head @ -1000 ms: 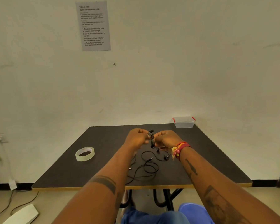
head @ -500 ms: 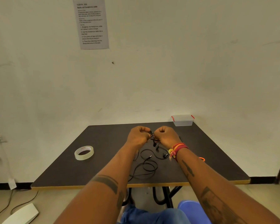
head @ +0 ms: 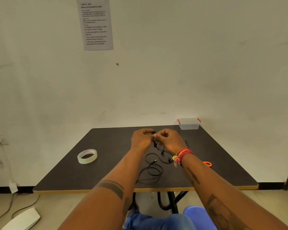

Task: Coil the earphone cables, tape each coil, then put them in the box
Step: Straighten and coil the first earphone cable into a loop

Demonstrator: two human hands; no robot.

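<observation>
Both hands meet above the middle of the table, close together, knuckles toward the camera. The left hand (head: 142,140) has its fingers curled and pinches the upper end of the earphone cables (head: 154,170), where a small black earbud (head: 153,132) shows just between the two hands. The right hand (head: 169,140) is also curled and pinches the same bundle from the other side. I think they hold it so near each other because the thin wires are tangled at this end, and short pinches give more control to separate or gather them. How exactly the fingertips lie I cannot tell; the backs of the hands hide them.

From the hands the cables hang down and lie in loose loops on the dark table (head: 106,171), toward the near edge, so the coiling is only at its start, in my judgement.

Further out, the roll of clear tape (head: 87,156) lies flat at the left, well apart from the cables, ready for the left hand to reach. An orange scissors handle (head: 207,163) shows just behind the right forearm. The clear box (head: 189,124) with red clips stands at the far right corner beside the wall, probably kept away there because it is needed last.
</observation>
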